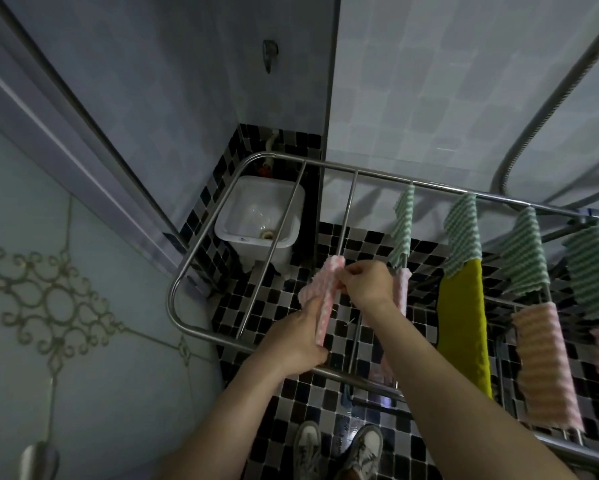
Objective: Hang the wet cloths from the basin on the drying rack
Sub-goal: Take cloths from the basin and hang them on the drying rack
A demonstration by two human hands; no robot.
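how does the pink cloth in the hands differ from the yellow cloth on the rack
The pink cloth is pale and ribbed; the yellow cloth is plain mustard. The pink cloth is gripped by the left hand and right hand; the yellow cloth hangs untouched. Both drape over the rack.

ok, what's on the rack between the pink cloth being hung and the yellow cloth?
Hung there: a green-striped cloth and a second pink cloth, beside the right hand; head view.
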